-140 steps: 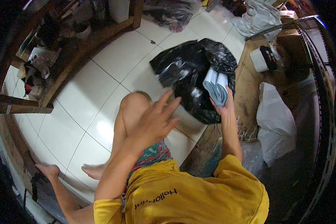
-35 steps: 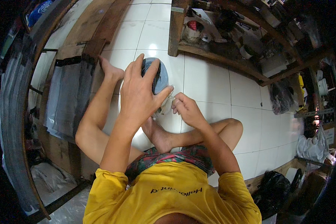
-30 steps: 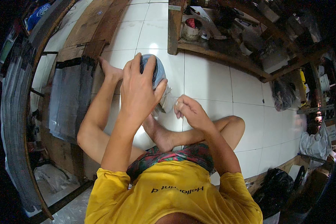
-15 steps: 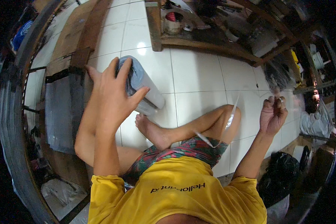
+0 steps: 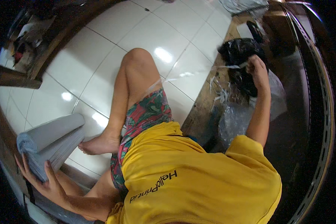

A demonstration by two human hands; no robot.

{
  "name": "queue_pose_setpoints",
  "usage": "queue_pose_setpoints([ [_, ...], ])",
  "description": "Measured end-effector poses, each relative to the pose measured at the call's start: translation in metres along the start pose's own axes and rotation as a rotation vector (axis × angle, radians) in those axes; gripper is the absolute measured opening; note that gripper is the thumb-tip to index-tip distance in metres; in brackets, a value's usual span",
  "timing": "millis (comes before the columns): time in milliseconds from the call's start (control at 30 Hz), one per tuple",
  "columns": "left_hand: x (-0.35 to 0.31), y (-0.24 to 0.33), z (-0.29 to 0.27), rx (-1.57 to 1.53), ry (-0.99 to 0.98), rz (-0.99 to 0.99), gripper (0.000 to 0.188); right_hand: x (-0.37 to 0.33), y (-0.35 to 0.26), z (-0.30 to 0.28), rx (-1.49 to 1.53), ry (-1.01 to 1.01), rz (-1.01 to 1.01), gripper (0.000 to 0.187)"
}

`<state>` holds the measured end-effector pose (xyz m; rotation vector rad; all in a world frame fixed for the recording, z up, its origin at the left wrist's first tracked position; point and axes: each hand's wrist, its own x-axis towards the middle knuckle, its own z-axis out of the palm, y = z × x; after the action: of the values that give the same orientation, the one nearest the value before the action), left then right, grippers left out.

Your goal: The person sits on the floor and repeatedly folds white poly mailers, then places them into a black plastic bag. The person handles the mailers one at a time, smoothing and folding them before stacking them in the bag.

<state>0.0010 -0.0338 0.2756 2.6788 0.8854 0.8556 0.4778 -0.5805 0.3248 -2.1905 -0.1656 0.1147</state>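
Note:
At the lower left, my left hand [image 5: 50, 186] has its fingers spread around the near end of a grey-blue roll of plastic sheeting [image 5: 58, 130]. Its thumb stands apart from the fingers; how firmly they touch the roll cannot be made out. A second, flatter grey rolled or folded part [image 5: 63, 149] lies along the roll's side. My right hand [image 5: 257, 69] is raised at the upper right, closed on the end of a thin clear plastic strip [image 5: 186, 74]. That strip trails leftward toward my bent knee and patterned shorts.
Below my right hand are a black plastic bag [image 5: 242, 50], white strip scraps [image 5: 222, 93] and crumpled clear plastic [image 5: 235, 121] on a brown board [image 5: 201, 112]. A wooden frame [image 5: 59, 41] stands at the upper left. Metal shelving [image 5: 326, 112] edges the right side.
My view has swung to the right, so the roll now appears at lower left. My right hand still holds the strip, which is now stretched out more sideways. My left hand stays by the roll's end.

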Motion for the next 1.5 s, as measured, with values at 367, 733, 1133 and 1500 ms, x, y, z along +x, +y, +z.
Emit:
queue_pose_setpoints([
  [367, -0.021, 0.003, 0.044, -0.228, 0.178, 0.023, 0.056, -0.036, 0.237, -0.257, -1.298, 0.297, 0.452, 0.061],
  [733, -0.067, 0.014, 0.131, -0.653, 0.385, -0.609, 0.027, -0.134, -0.118, 0.442, 0.149, -1.162, -0.711, 0.115],
  [1133, -0.061, 0.023, 0.140, -0.702, 0.490, -0.715, 0.019, -0.216, -0.125, 0.494, 0.371, -0.769, -0.806, 0.087],
  [1500, -0.051, 0.005, 0.122, -0.865, 0.337, -0.708, 0.025, -0.180, -0.129, 0.524, 0.520, -0.732, -0.522, 0.060],
])
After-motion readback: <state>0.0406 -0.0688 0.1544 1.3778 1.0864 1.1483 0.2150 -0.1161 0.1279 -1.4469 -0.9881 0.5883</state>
